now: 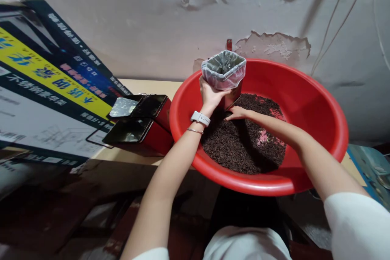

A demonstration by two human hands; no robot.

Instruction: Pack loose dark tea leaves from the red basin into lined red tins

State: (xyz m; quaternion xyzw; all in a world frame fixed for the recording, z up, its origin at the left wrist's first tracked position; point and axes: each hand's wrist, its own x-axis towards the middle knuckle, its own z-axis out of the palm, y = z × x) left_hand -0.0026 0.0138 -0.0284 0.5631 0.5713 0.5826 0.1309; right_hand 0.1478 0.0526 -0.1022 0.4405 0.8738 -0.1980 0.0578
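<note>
My left hand (212, 95) is wrapped round a red rectangular tin (236, 93), held upright over the big red basin (336, 130). A clear plastic bag (217, 77) lines the tin and is folded out over its rim. Dark brown loose bits (240, 150), looking like dry tea leaves, cover the basin's floor. Low beside the tin's base, my right hand (237, 113) has its fingers stretched out at the dark bits. Whether its fingertips touch the tin, I cannot tell.
Several open red tins (152, 130) stand left of the basin on a pale table (152, 85). A large printed cardboard box (55, 81) leans further left. Behind is a wall (137, 20) with peeling paint, and cords (338, 8) hang at the right.
</note>
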